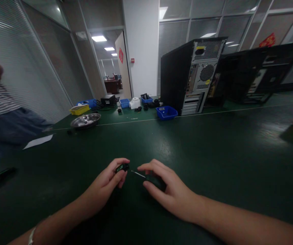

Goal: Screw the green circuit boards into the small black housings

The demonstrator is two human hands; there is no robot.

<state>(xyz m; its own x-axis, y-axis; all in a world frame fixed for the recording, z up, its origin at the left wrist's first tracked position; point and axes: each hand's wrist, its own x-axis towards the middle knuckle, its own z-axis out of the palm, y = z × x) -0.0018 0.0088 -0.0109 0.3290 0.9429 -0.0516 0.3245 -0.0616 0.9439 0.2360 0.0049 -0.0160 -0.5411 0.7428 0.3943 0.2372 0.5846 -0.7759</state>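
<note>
At ten o'clock from the hands, a shiny, shallow round metal dish (85, 120) sits on the smooth dark green counter (212, 153). The left hand (108, 183) has its grip pinched on a small, dark, greenish part (123, 167), too small to identify. At the part's four o'clock, the right hand (172, 192) grasps the dark rounded handle of a screwdriver (156, 182), its slim metal shaft pointing toward ten o'clock, tip just beside the part. A blue plastic bin (166, 113) stands at one o'clock.

red diamond sign (121, 55) on door (126, 80), red sign (267, 41) on glass (285, 23), both too blurred to read
</note>
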